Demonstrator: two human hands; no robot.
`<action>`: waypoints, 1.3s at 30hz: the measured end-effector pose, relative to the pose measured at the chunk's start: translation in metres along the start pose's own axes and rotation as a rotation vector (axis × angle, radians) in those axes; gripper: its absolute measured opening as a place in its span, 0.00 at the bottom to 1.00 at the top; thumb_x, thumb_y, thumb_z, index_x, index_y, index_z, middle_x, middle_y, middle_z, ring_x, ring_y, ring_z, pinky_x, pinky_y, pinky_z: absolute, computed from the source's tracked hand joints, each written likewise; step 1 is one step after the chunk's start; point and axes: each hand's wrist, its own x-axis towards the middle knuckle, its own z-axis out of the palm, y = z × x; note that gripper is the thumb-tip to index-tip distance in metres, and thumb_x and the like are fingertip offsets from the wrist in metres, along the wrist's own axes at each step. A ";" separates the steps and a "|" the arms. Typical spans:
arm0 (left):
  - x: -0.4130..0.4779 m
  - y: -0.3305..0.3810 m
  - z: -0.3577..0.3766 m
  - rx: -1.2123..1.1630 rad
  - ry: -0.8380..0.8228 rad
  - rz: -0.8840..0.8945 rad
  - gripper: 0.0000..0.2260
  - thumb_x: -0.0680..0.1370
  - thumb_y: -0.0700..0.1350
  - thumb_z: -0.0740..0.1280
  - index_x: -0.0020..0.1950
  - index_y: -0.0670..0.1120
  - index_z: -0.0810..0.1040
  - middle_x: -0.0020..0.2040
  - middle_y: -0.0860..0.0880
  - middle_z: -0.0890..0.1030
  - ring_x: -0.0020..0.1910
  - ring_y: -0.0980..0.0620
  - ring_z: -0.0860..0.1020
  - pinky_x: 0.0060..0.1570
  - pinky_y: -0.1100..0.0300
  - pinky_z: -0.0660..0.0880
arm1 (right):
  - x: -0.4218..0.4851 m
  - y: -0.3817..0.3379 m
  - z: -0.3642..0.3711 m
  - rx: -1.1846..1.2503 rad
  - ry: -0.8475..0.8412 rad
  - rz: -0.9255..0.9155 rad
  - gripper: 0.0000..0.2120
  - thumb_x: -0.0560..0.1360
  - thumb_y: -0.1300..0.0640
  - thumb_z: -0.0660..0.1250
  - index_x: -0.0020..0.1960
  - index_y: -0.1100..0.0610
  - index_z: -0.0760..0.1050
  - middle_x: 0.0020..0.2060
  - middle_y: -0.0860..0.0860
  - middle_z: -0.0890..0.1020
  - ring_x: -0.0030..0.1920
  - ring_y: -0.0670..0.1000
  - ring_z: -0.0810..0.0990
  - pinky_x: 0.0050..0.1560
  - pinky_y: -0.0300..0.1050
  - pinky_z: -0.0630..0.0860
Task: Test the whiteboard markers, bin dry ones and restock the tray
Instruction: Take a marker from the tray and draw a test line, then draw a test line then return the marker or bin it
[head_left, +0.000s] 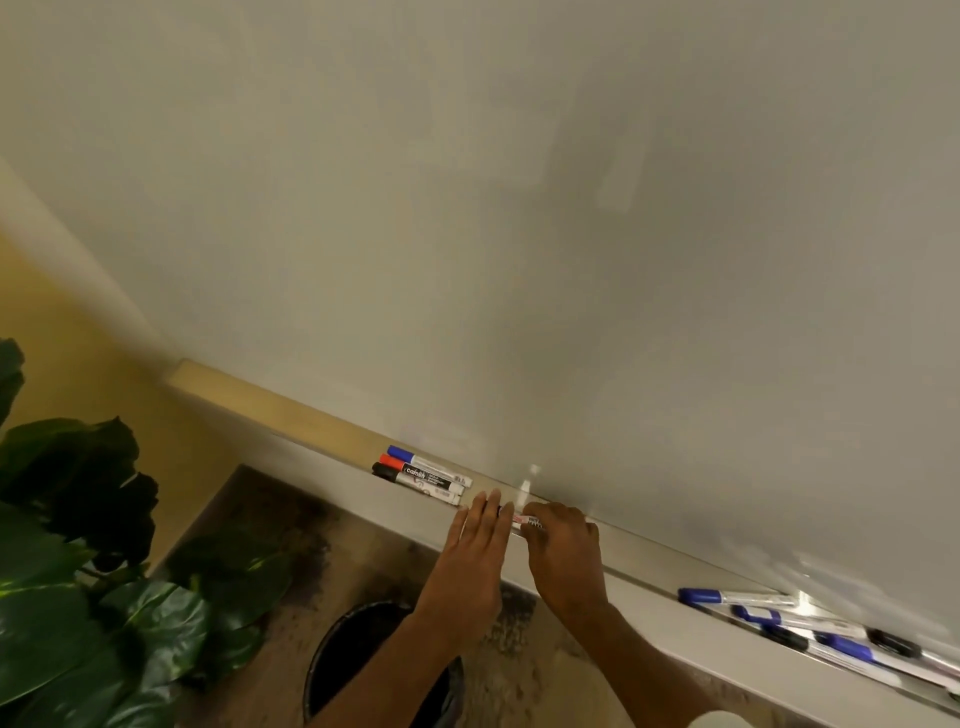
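Picking the next marker off the tray

Right hand (563, 551) has its fingers curled round a marker (525, 519) lying in the tray (649, 566). Left hand (480, 540) lies flat at its other end, gripping nothing. Guessing testing's next: uncap it, scribble on the board (519, 234).

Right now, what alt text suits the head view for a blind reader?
The right hand grips a marker on the whiteboard tray, left hand flat beside it. Three capped markers lie left, more markers right, a bin below.

We see a smooth, shiny board (571, 208), a matt, metal-looking tray (665, 608), shiny plastic pens (423, 475) & glossy leaves (78, 597).
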 end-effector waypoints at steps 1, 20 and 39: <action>0.003 -0.002 0.002 0.017 -0.006 0.003 0.34 0.84 0.39 0.55 0.77 0.45 0.30 0.80 0.45 0.30 0.79 0.43 0.30 0.80 0.46 0.35 | 0.000 0.001 0.004 -0.002 0.007 -0.004 0.10 0.81 0.53 0.64 0.59 0.50 0.81 0.56 0.49 0.83 0.59 0.53 0.78 0.60 0.51 0.71; 0.008 -0.014 0.028 0.074 0.044 -0.031 0.45 0.77 0.41 0.67 0.80 0.40 0.35 0.82 0.37 0.45 0.82 0.37 0.46 0.80 0.40 0.50 | -0.030 0.055 -0.006 0.031 0.206 -0.057 0.09 0.77 0.55 0.64 0.55 0.53 0.80 0.54 0.51 0.83 0.57 0.54 0.78 0.59 0.52 0.73; 0.019 0.058 0.064 0.088 0.229 0.168 0.26 0.87 0.52 0.40 0.82 0.41 0.55 0.81 0.39 0.61 0.81 0.41 0.55 0.76 0.49 0.49 | -0.074 0.186 -0.079 -0.211 0.143 0.004 0.19 0.67 0.68 0.76 0.55 0.53 0.82 0.52 0.51 0.84 0.56 0.55 0.81 0.62 0.57 0.76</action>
